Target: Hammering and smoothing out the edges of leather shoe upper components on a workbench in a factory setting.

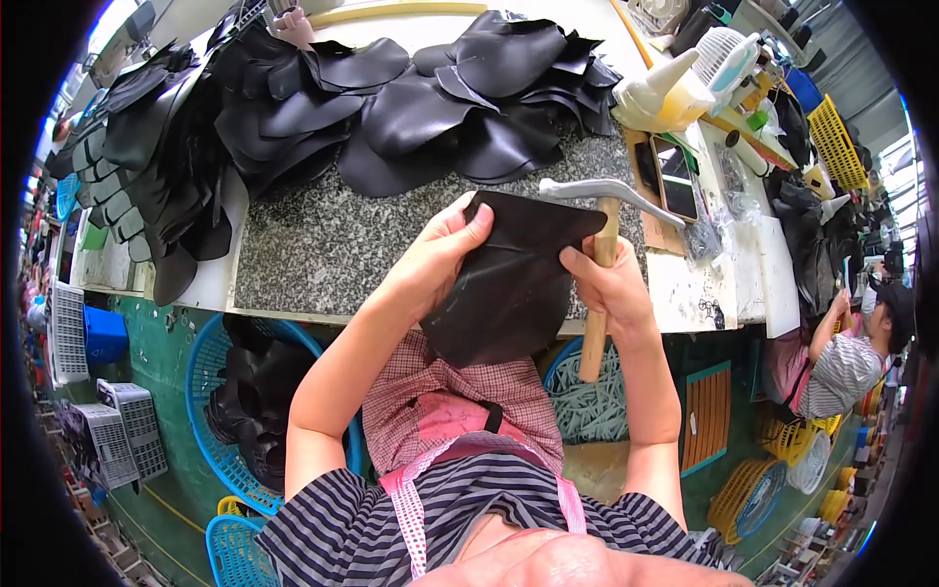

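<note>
Between my two hands I hold up a black leather piece [509,279], rounded at its lower end, over the front edge of the stone worktop. My left hand [452,240] pinches its upper left corner, thumb on top. The upper right edge is gripped by my right hand [606,279], which also keeps a hammer [604,235] with a wooden handle and a grey metal head against the palm. The hammer stands roughly upright, head at the top. Behind the piece, a heap of similar black leather pieces [411,108] covers the back of the granite slab [303,245].
A glue bottle [660,93] with a pointed nozzle and a phone [675,181] lie to the right on the table. Below left is a blue basket [201,391] of black pieces; near my lap, a basket of pale strips [592,401]. Another person [841,357] works at far right.
</note>
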Motion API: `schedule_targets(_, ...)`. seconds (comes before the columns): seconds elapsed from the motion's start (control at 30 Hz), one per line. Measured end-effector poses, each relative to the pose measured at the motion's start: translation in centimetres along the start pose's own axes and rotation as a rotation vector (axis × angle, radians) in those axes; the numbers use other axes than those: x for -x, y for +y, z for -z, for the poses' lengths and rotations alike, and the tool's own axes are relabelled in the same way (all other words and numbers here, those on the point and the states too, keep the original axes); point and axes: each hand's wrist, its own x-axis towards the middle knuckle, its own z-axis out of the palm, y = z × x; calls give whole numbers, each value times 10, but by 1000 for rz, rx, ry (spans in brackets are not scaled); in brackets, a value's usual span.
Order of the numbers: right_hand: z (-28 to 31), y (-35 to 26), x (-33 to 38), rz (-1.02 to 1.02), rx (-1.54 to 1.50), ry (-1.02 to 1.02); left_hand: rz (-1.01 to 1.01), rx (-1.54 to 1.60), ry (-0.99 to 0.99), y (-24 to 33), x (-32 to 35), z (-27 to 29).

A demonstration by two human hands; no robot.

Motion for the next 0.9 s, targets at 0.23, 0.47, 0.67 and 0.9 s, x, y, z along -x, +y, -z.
schedule_targets(0.23,-20,11,-31,6,-174,-66,-51,270,-113,1,-7,56)
schedule_targets(0.47,-34,12,-38,-35,-202,-37,-46,-380,35,44,9,58)
schedule_targets(0.67,-57,7,-29,-53,-5,-115,-49,-1121,-122,86,-1,31)
schedule_targets(0.9,-69,-2,-26,-12,-101,-147,101,-454,166,64,12,29)
